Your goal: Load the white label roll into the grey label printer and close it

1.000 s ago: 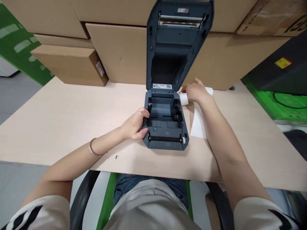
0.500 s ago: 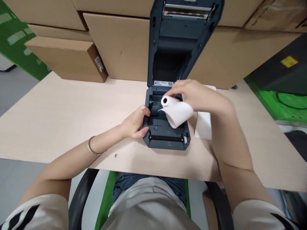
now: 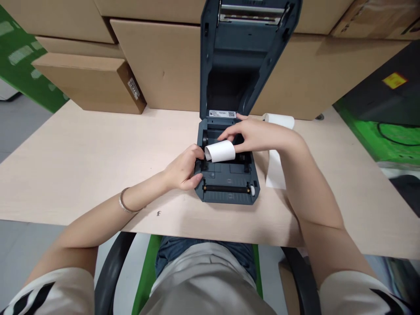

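Observation:
A dark grey label printer (image 3: 229, 199) stands on the table with its lid (image 3: 241, 57) raised upright. My left hand (image 3: 188, 168) grips the printer's left side, thumb in front and fingers over the rim. Inside the printer's bay, my right hand (image 3: 244, 133) closes its fingers around a small white paper roll (image 3: 221, 151). The curled loose end of the paper faces me and hides most of the roll's core. Near the front of the printer runs a black roller (image 3: 227, 189), untouched.
Beside the printer on the right lies another white paper roll (image 3: 278, 120) with a strip partly behind my forearm. Cardboard boxes (image 3: 157, 65) line the back of the table (image 3: 82, 175). A smaller box (image 3: 88, 83) stands at the back left.
My right hand has lowered the paper roll into the printer's bay and moved slightly left. The loose end now curls lower over the left of the bay. My left hand keeps its grip.

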`<move>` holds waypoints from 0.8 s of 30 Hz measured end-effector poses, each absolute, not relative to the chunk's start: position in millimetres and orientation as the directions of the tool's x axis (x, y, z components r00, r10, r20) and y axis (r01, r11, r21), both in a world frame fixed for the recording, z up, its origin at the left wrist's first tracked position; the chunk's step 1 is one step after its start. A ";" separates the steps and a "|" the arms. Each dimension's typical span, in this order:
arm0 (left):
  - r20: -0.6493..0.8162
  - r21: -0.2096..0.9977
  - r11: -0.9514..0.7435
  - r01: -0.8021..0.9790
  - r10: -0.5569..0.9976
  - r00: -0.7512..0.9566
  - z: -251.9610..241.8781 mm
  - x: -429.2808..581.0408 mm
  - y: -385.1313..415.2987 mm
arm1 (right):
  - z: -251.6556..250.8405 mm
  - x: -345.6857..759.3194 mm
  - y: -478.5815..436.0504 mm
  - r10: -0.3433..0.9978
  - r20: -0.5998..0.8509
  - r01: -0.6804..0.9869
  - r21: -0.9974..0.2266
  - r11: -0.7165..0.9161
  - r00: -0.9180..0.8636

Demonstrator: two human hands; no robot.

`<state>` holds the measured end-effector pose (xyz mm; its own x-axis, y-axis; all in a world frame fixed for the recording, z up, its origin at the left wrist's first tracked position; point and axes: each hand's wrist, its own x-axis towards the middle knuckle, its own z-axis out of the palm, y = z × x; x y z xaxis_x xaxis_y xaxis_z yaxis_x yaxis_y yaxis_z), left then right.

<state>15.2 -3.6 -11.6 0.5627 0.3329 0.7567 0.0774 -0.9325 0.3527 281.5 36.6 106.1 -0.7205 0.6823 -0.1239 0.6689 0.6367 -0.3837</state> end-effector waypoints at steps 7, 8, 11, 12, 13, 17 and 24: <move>0.752 0.316 -0.942 0.112 0.321 0.575 -10.0 15.1 -3.8 | 122.8 292.9 25.1 0.678 -0.113 0.562 -0.665 0.492 -0.726; 0.750 0.316 -0.942 0.115 0.322 0.578 -10.0 14.8 -3.7 | 122.9 290.7 22.6 0.697 -0.083 0.554 -0.677 0.485 -0.712; 0.753 0.318 -0.942 0.110 0.321 0.575 -10.9 13.8 -3.1 | 124.4 283.5 14.6 0.731 0.050 0.516 -0.677 0.526 -0.680; 0.754 0.317 -0.942 0.108 0.320 0.574 -11.5 13.5 -2.8 | 125.8 282.0 11.7 0.733 0.089 0.502 -0.672 0.544 -0.674; 0.753 0.317 -0.943 0.106 0.318 0.576 -12.2 13.1 -2.5 | 127.8 281.3 8.8 0.730 0.122 0.486 -0.672 0.559 -0.672; 0.718 0.360 -0.926 0.116 0.354 0.599 -15.5 11.6 -2.6 | 138.5 285.9 -4.8 0.727 0.163 0.493 -0.634 0.595 -0.667; 0.750 0.337 -0.935 0.107 0.335 0.570 -12.8 13.8 -5.1 | 137.6 290.9 -52.6 0.539 -0.120 0.550 -0.263 0.793 -0.834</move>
